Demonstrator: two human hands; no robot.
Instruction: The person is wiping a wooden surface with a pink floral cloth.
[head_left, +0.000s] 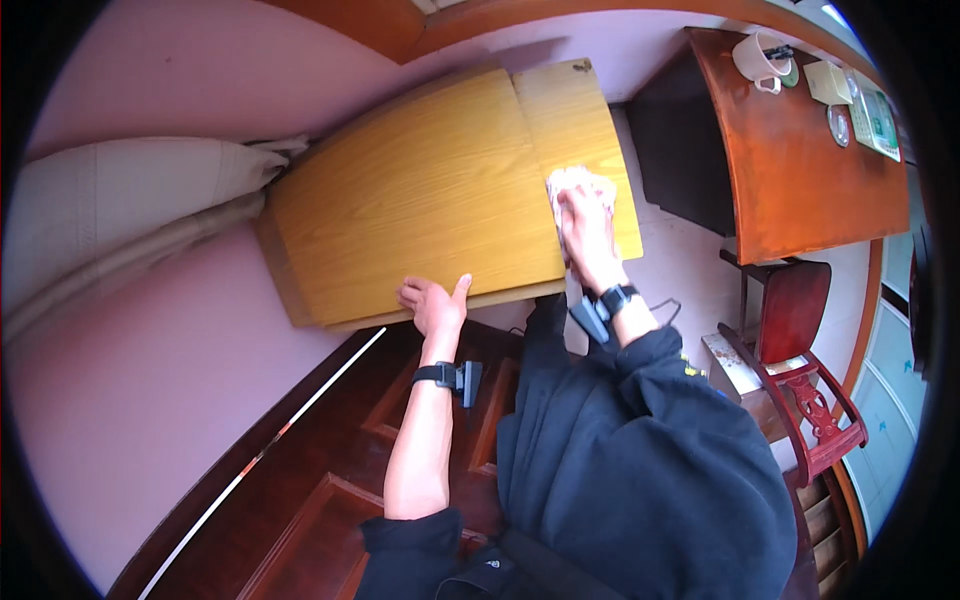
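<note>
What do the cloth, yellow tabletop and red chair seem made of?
Cloth: probably soft fabric, given its crumples under the right hand. Tabletop: wood or wood-look laminate with a smooth, slightly glossy finish; grain lines show. Chair: likely varnished dark-red wood, judging by its sheen and carved-looking back.

L hand (pixel 438 306) splayed, R hand (pixel 589 238) curled

The right hand (pixel 588 235) holds a cloth (pixel 594 181) under its fingers on the wooden top (pixel 420 190); the left hand (pixel 437 305) rests its fingers by the near edge. Right of all fingers stands a desk (pixel 810 180).
</note>
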